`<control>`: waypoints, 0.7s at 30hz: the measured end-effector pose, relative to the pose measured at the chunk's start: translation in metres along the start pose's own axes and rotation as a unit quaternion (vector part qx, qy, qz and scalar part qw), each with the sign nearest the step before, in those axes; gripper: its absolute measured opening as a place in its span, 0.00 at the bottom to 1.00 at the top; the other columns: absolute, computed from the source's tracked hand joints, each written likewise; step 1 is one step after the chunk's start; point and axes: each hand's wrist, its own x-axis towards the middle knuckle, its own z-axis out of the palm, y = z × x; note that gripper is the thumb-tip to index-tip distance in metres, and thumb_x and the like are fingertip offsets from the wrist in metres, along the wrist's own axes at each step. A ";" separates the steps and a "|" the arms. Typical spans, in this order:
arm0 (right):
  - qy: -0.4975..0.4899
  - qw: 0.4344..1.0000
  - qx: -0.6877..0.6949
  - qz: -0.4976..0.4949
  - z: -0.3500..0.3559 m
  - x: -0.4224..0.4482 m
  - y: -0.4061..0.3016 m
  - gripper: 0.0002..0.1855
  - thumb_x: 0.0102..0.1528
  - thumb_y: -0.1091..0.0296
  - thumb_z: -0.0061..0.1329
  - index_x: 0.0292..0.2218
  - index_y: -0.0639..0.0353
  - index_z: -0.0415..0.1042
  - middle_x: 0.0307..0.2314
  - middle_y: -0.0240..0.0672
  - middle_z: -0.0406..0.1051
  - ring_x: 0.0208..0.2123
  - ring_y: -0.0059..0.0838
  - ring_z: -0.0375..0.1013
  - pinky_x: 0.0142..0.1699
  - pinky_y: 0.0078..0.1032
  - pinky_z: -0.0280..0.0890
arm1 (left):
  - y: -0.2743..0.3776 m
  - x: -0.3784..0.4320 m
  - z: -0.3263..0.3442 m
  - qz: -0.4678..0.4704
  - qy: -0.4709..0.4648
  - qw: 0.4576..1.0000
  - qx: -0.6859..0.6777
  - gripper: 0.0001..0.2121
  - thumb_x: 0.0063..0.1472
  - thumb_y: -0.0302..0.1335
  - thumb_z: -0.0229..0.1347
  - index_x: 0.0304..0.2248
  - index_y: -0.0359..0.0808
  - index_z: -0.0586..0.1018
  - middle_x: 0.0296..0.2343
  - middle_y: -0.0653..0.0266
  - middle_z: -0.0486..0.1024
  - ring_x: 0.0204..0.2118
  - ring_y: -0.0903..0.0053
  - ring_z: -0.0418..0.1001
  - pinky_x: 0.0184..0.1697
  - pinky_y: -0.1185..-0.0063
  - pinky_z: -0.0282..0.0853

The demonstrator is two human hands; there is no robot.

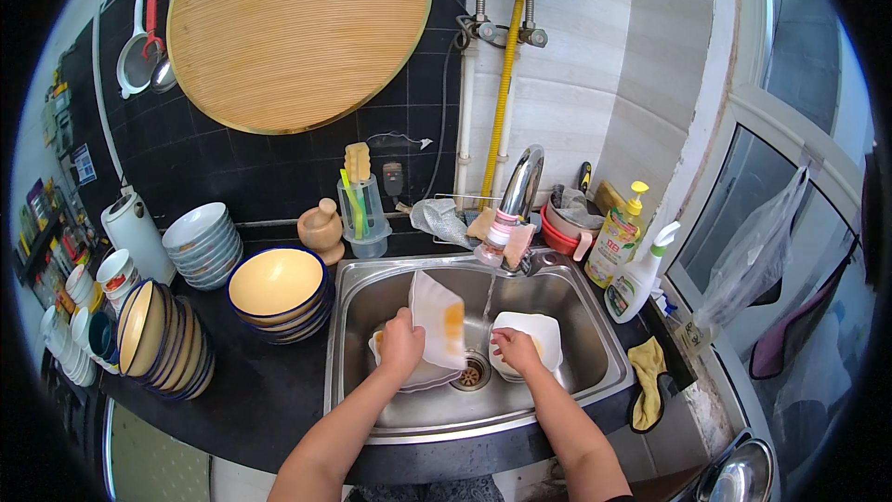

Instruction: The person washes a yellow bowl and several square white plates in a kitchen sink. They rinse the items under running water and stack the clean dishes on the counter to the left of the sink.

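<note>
My left hand (pixel 403 344) grips a white square dish (pixel 431 310) with an orange patch, holding it tilted up over the left half of the stainless steel sink (pixel 481 422). Beneath that hand, more white dishes (pixel 428 379) lie partly hidden on the sink floor. Over at the right, my right hand (pixel 518 351) hovers at or just above a stack of white square bowls (pixel 542 325), fingers bent and slightly apart; nothing shows in them. A thin stream of water (pixel 490 294) falls between the hands from the chrome faucet (pixel 527 178), behind the drain (pixel 472 371).
Left on the black counter stand cream bowls with blue rims (pixel 277 282), another leaning stack (pixel 164 341), pale bowls (pixel 201 237) and a wooden mortar (pixel 321 229). To the right are a dish soap bottle (pixel 614 240), a spray bottle (pixel 635 286) and a yellow cloth (pixel 647 380).
</note>
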 end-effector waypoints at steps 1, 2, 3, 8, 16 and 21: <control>-0.010 1.000 0.006 0.018 0.002 -0.003 -0.007 0.18 0.52 0.62 0.41 0.42 0.64 0.65 0.27 0.37 0.71 0.23 0.24 0.71 0.24 0.20 0.66 | 0.001 -0.002 0.004 -0.001 0.001 1.000 -0.021 0.05 0.44 0.23 0.47 0.21 0.28 0.66 0.18 0.44 0.69 0.24 0.53 0.68 0.27 0.64 0.62; -0.016 0.997 0.052 0.053 0.003 -0.004 -0.015 0.19 0.52 0.63 0.41 0.43 0.63 0.64 0.26 0.36 0.71 0.22 0.24 0.71 0.24 0.20 0.65 | 0.002 -0.005 0.008 -0.002 0.002 0.999 -0.043 0.06 0.43 0.23 0.47 0.20 0.28 0.65 0.16 0.46 0.68 0.22 0.53 0.68 0.25 0.65 0.61; -0.021 0.991 0.097 0.089 0.004 -0.006 -0.023 0.19 0.52 0.63 0.41 0.44 0.63 0.63 0.26 0.36 0.70 0.21 0.24 0.70 0.23 0.21 0.65 | 0.004 -0.008 0.015 -0.003 0.001 0.998 -0.066 0.06 0.43 0.24 0.48 0.19 0.28 0.65 0.15 0.47 0.67 0.21 0.54 0.67 0.23 0.66 0.61; 0.066 0.998 0.007 0.017 -0.014 0.016 0.018 0.19 0.48 0.69 0.39 0.43 0.62 0.65 0.26 0.39 0.71 0.26 0.28 0.71 0.28 0.23 0.66 | 0.004 -0.013 0.042 -0.018 0.015 0.982 -0.188 0.05 0.43 0.21 0.48 0.18 0.32 0.63 0.14 0.55 0.66 0.18 0.66 0.68 0.20 0.71 0.64; 0.152 0.973 -0.171 0.020 -0.025 -0.005 -0.019 0.15 0.49 0.70 0.38 0.40 0.62 0.67 0.32 0.48 0.69 0.35 0.42 0.69 0.42 0.29 0.63 | -0.006 -0.012 0.073 -0.287 -0.214 0.804 -0.475 0.18 0.44 0.17 0.44 0.39 0.30 0.62 0.31 0.52 0.68 0.25 0.62 0.72 0.18 0.71 0.72; 0.137 0.977 -0.163 0.010 -0.028 -0.008 -0.034 0.17 0.49 0.69 0.40 0.42 0.61 0.65 0.37 0.48 0.67 0.41 0.43 0.66 0.46 0.34 0.59 | -0.005 -0.013 0.079 -0.308 -0.277 0.757 -0.505 0.24 0.42 0.16 0.39 0.44 0.31 0.58 0.35 0.51 0.66 0.28 0.59 0.71 0.19 0.69 0.73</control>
